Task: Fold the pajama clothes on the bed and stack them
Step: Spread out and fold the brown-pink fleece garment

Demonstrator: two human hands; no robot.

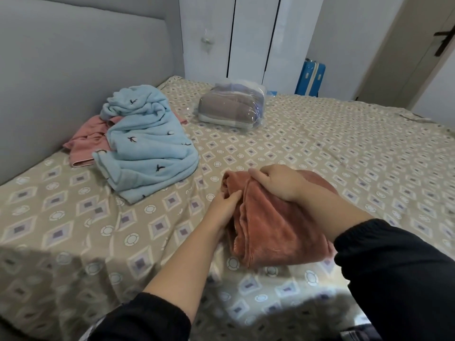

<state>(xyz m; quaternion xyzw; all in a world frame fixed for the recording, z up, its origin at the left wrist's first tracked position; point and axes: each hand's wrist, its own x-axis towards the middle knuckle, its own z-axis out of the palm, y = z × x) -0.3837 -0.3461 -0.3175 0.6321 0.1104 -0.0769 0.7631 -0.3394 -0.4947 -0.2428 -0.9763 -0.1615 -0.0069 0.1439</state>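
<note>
Head view: both hands are on 1 rust-coloured fleece pajama piece (270, 225), bunched into a rough fold on the patterned bed sheet (73, 242) near the front edge of the bed.

- Right hand (275, 183): fingers curled over the top fold, gripping it from above. Probably pinning the layers so they don't spring open.
- Left hand (225, 205): thumb on top, fingers under the left edge, pinching it. Looks like it is squaring or tucking that side.
- The 2 hands are close together on the same end of the cloth.

Fold is not tidy yet; edges are uneven and the near end sags loose.

Remaining work, by my read: light blue bird-print pajama (147, 148) lies crumpled near the grey headboard (61, 70), on top of a pink pajama piece (83, 143). Neither is folded, and no stack has been started. Task looks early.

Also on the bed: bedding in a clear plastic bag (231, 107), well apart from the pajamas. Blue suitcase (310, 80) stands beside the white wardrobe (246, 33).
</note>
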